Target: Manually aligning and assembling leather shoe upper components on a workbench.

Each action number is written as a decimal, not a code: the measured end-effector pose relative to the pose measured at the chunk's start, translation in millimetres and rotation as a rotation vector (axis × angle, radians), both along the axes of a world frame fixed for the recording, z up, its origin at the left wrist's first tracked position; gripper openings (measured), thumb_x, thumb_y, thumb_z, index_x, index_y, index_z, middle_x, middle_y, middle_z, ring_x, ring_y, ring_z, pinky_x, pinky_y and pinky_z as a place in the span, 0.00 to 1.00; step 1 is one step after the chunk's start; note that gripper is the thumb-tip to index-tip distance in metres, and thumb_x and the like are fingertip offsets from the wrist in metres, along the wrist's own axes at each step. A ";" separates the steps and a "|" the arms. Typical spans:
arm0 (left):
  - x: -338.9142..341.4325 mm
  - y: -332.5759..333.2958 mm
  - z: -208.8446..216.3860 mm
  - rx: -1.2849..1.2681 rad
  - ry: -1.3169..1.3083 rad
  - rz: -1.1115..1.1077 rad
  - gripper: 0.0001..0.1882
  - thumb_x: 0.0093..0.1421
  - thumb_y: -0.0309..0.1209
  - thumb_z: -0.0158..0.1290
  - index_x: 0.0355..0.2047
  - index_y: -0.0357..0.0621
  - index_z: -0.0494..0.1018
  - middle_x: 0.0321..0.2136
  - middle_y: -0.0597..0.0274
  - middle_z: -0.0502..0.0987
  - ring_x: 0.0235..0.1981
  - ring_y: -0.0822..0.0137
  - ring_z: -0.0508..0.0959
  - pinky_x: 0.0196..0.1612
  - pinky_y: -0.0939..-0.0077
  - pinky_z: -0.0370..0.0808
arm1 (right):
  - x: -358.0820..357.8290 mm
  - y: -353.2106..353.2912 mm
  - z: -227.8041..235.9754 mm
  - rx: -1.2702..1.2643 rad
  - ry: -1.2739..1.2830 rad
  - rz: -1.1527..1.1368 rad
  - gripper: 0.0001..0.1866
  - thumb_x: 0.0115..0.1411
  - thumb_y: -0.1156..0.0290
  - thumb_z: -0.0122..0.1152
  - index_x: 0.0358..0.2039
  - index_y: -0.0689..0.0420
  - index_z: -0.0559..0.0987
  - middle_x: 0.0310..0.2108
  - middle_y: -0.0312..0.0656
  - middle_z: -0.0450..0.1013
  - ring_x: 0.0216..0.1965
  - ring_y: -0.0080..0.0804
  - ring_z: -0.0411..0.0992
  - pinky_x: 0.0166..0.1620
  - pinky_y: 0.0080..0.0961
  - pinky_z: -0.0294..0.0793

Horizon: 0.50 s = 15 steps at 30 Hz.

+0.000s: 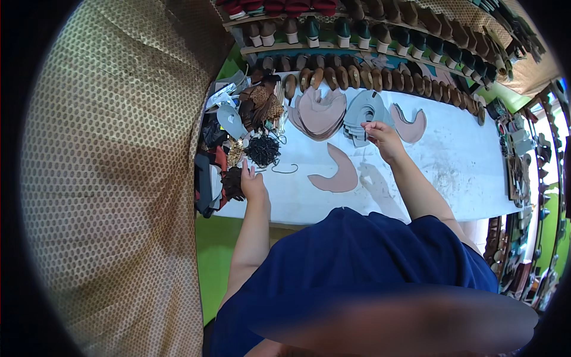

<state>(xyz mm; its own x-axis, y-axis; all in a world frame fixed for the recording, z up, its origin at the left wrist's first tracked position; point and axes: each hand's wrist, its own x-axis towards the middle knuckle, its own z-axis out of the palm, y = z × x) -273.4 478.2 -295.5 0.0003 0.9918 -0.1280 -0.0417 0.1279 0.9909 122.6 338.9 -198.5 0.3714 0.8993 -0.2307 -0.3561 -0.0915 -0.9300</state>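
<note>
My left hand (252, 184) is at the table's left side, fingers stretched out and apart, beside a heap of dark brown pieces (232, 183). Just beyond it lies a tangled pile of thin black strips (263, 150), with one loose black strip (285, 172) to its right. My right hand (383, 141) hovers by a stack of grey curved pieces (358, 110), thumb and fingertips pinched together; what they hold, if anything, is too small to tell. A single pinkish crescent-shaped piece (344, 177) lies flat between my hands. Behind it sits a pile of similar pinkish pieces (321, 114).
More pinkish U-shaped pieces (419, 128) lie right of the grey stack on the white table (458, 160). Brown shoe forms (342, 77) line the back edge, below shelves of heeled shoes (363, 33). Mixed scraps (259, 101) crowd the left end. A patterned curtain (119, 178) hangs at left.
</note>
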 end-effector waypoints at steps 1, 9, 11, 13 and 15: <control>-3.1 -1.6 -8.2 0.027 0.069 0.018 0.41 0.57 0.10 0.45 0.71 0.44 0.52 0.73 0.54 0.47 0.71 0.55 0.57 0.65 0.68 0.61 | -3.4 -0.2 -1.0 -0.010 -0.082 0.002 0.07 0.61 0.69 0.63 0.36 0.58 0.80 0.47 0.36 0.77 0.39 0.19 0.69 0.47 0.19 0.66; 41.2 -61.1 -10.7 0.399 0.854 -0.591 0.37 0.59 0.31 0.54 0.69 0.46 0.57 0.72 0.47 0.48 0.73 0.45 0.47 0.71 0.51 0.47 | -39.0 -6.8 -14.3 -0.077 -0.428 0.017 0.06 0.58 0.70 0.65 0.34 0.58 0.80 0.47 0.42 0.77 0.48 0.31 0.72 0.56 0.27 0.66; 45.4 -65.2 -16.9 0.428 0.971 -0.745 0.38 0.60 0.39 0.54 0.69 0.46 0.55 0.73 0.48 0.43 0.74 0.47 0.42 0.71 0.43 0.41 | -51.8 -7.0 -4.2 -0.060 -0.408 0.014 0.06 0.58 0.71 0.64 0.34 0.58 0.80 0.47 0.42 0.77 0.48 0.31 0.71 0.55 0.27 0.66; 45.4 -67.6 -22.2 0.454 1.025 -0.768 0.38 0.61 0.40 0.53 0.70 0.46 0.54 0.73 0.48 0.43 0.74 0.47 0.42 0.71 0.44 0.40 | -53.3 -7.8 3.6 -0.047 -0.390 0.010 0.05 0.59 0.71 0.63 0.34 0.59 0.80 0.48 0.43 0.77 0.48 0.31 0.71 0.55 0.27 0.65; 44.8 -71.0 -28.4 0.476 1.074 -0.794 0.39 0.62 0.42 0.51 0.70 0.45 0.53 0.73 0.48 0.43 0.74 0.47 0.42 0.71 0.45 0.39 | -44.6 -6.5 8.9 0.082 -0.222 -0.070 0.03 0.59 0.72 0.60 0.31 0.56 0.79 0.48 0.41 0.76 0.50 0.28 0.68 0.59 0.26 0.58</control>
